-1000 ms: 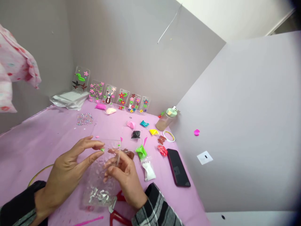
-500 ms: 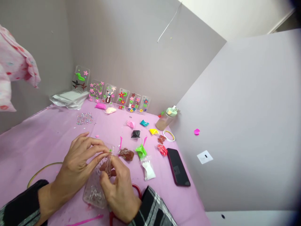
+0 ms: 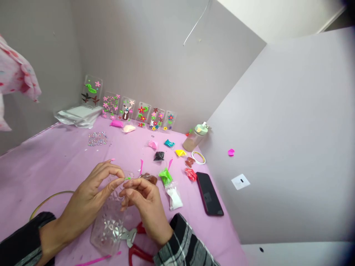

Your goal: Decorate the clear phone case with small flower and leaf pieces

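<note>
My left hand (image 3: 91, 197) pinches a tiny green bit of clay (image 3: 127, 178) between thumb and forefinger, just above a clear faceted phone case (image 3: 109, 225). My right hand (image 3: 145, 203) grips the upper edge of that case with bent fingers and holds it tilted over the pink table (image 3: 55, 162). Both hands meet at the case's top end. Red-handled scissors (image 3: 138, 244) lie under the right wrist.
Small bags of coloured clay (image 3: 165, 176) lie scattered to the right, beside a dark phone (image 3: 209, 193). Decorated phone cases (image 3: 126, 109) lean on the back wall. Rhinestones (image 3: 97, 138), a bottle (image 3: 195, 137), tape rings (image 3: 199, 157) and stacked white packets (image 3: 77, 115) sit further back.
The case has been tipped and lowered to the left. My hands drew together at its top edge, then parted slightly, the left still pinching the green bit.
</note>
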The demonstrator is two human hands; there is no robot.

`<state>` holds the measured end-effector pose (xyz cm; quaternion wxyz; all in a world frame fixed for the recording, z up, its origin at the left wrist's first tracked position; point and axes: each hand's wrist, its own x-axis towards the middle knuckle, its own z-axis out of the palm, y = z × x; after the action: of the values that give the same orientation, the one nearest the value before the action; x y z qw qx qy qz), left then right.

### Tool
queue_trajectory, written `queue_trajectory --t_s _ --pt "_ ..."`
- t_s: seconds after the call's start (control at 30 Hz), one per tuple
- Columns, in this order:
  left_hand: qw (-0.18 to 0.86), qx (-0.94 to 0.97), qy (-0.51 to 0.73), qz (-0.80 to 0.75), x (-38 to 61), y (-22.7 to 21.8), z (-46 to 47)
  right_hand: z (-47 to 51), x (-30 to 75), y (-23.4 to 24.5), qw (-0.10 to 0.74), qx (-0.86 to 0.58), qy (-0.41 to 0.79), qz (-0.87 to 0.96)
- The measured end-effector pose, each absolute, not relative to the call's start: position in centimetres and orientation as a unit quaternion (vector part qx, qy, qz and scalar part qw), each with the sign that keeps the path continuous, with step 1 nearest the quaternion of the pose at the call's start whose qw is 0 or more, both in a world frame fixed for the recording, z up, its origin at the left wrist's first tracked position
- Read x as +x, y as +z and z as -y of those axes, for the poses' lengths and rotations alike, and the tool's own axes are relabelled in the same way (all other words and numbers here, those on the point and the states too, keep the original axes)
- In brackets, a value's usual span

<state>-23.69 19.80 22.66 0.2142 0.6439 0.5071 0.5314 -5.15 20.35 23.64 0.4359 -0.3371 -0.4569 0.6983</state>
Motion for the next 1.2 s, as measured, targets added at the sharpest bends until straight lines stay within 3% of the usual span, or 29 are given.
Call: queue_trajectory --t_s 0.43,0.87,0.97,1.2 --pt "0.303 0.556 0.544 -0.551 -24.4 22.5 -19.6 -20.9 -5.1 23.2 0.445 -0.35 0.719 0.403" --pt "0.069 0.72 0.532 -0.441 -24.0 22.5 -20.1 -19.8 -5.7 23.3 0.452 -0.375 0.642 0.492" --pt "0.119 0.706 0.524 -0.462 -23.8 22.8 -19.8 -19.7 -5.7 23.4 0.443 -0.369 0.659 0.483" --pt "0.348 0.593 0.517 -0.509 -24.9 23.0 -19.3 -20.4 -5.2 23.7 0.429 -0.337 0.724 0.423"
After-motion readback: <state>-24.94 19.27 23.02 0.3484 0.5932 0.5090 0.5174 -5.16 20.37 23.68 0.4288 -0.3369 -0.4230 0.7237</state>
